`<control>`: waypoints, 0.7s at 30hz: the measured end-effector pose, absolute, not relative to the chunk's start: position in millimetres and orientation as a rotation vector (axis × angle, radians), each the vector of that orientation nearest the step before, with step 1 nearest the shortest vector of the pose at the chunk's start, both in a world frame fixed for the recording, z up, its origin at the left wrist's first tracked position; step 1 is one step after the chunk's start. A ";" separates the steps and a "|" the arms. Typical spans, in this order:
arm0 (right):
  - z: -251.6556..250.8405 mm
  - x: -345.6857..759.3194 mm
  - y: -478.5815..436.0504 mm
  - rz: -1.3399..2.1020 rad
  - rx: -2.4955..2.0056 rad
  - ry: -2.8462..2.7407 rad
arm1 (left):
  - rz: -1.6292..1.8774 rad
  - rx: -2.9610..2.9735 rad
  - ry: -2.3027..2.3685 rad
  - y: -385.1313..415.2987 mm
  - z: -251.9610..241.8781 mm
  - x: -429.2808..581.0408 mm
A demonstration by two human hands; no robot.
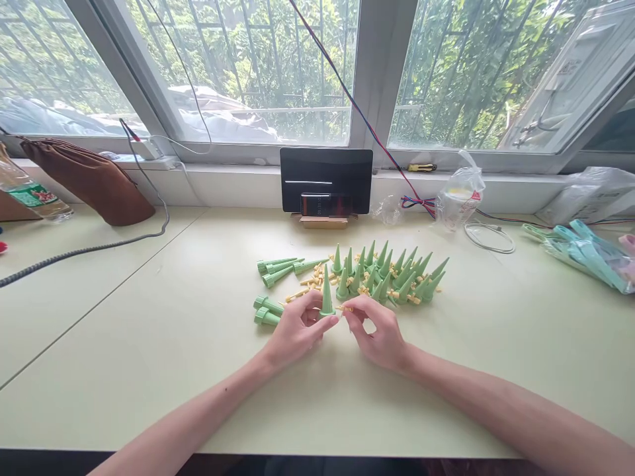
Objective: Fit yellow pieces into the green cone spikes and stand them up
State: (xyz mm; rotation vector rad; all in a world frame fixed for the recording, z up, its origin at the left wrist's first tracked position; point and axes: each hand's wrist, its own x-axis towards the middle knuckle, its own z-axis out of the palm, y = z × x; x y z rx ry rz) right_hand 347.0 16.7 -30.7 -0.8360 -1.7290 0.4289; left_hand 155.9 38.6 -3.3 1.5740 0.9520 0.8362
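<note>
My left hand (301, 324) is closed around the base of a green plastic spike (326, 294), which stands point up in its fingers. Pinched between the thumb and forefinger of my right hand (380, 330) is a small yellow valve piece (344, 308), its end close to the spike's base; whether they touch I cannot tell. Behind my hands lie loose yellow valve pieces (315, 281). Several loose green spikes (278, 270) lie on their sides to the left. Farther right, many upright green spikes (384, 264) stand in a cluster, yellow pieces attached near their bases.
A tablet (326, 173) leans by the window with a phone (325, 205) before it. On the left are a brown pouch (94, 182), a bottle (42, 198) and a black cable (124, 241). A plastic-wrapped cup (459, 198), white cable (491, 239) and bagged pastel items (590, 254) sit right.
</note>
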 end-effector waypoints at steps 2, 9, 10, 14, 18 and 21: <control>-31.8 347.1 16.8 0.448 -0.823 -1.730 | 0.830 1.562 0.935 38.8 -3.3 156.0; -31.6 347.5 16.7 0.466 -0.794 -1.745 | 0.799 1.557 0.902 38.2 -1.4 156.6; -31.5 347.6 16.9 0.467 -0.789 -1.747 | 0.797 1.554 0.896 38.3 -1.5 156.5; -32.8 348.0 18.1 0.496 -0.786 -1.759 | 0.806 1.551 0.882 38.9 -1.7 156.2; -36.9 348.7 20.3 0.545 -0.797 -1.754 | 0.821 1.562 0.894 38.8 -2.6 155.5; -39.6 349.3 22.0 0.560 -0.810 -1.745 | 0.827 1.577 0.915 38.8 -3.9 155.2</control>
